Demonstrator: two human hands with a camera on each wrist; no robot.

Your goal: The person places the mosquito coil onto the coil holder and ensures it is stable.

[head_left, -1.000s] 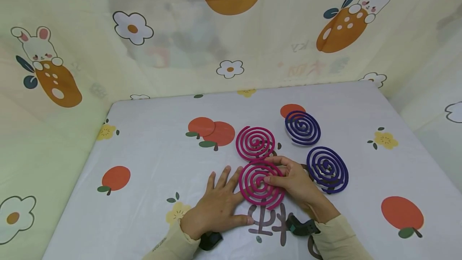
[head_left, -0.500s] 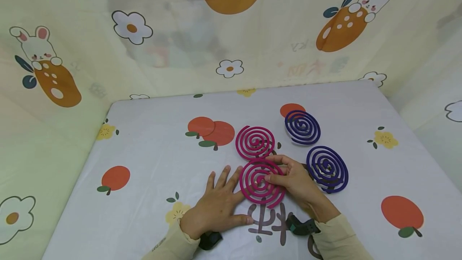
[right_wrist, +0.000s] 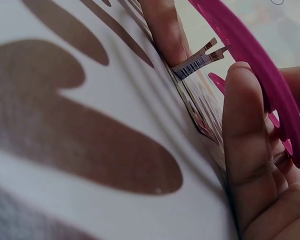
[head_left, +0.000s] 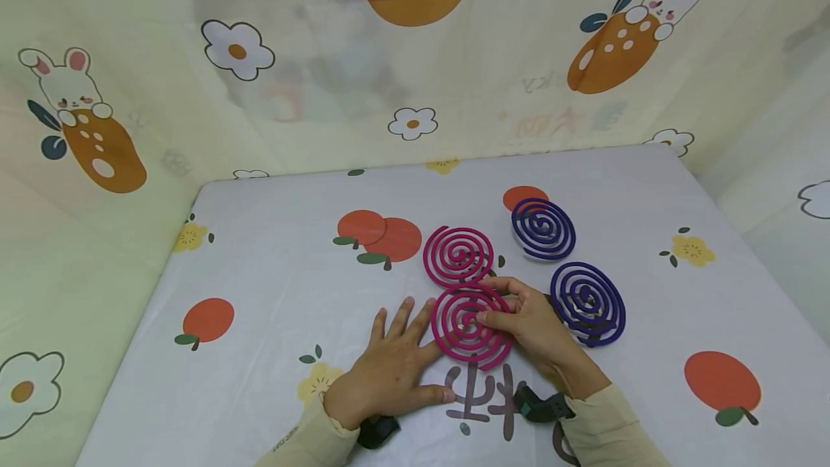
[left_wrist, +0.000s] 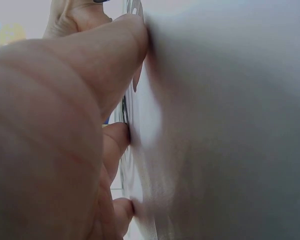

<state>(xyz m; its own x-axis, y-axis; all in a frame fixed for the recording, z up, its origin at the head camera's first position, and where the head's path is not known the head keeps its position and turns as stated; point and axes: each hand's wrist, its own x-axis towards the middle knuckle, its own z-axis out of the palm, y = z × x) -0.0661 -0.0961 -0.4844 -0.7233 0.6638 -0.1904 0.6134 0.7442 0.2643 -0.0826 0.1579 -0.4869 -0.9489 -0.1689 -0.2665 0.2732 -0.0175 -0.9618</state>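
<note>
A pink mosquito coil (head_left: 468, 324) lies raised and slightly tilted in my right hand (head_left: 534, 330), thumb on its top and fingers underneath. Its upper edge overlaps a second pink coil (head_left: 460, 254) behind it in the head view. Below the held coil, the right wrist view shows a small metal stand (right_wrist: 196, 65), its forked tip right at the coil's underside. My left hand (head_left: 392, 373) rests on the table with fingers spread, index finger reaching under the coil's left edge. A finger (right_wrist: 165, 32) presses down beside the stand's base in the right wrist view.
Two dark blue coils (head_left: 543, 228) lie to the right on the white printed tablecloth (head_left: 272, 330), one behind the other. Behind the table hangs a pale curtain (head_left: 311, 114) with rabbit and flower prints. Black straps with devices sit at both wrists.
The held pink coil has shifted slightly upward in the head view, its lower edge lifting a little. My left hand stays in place; my right hand has barely moved.
</note>
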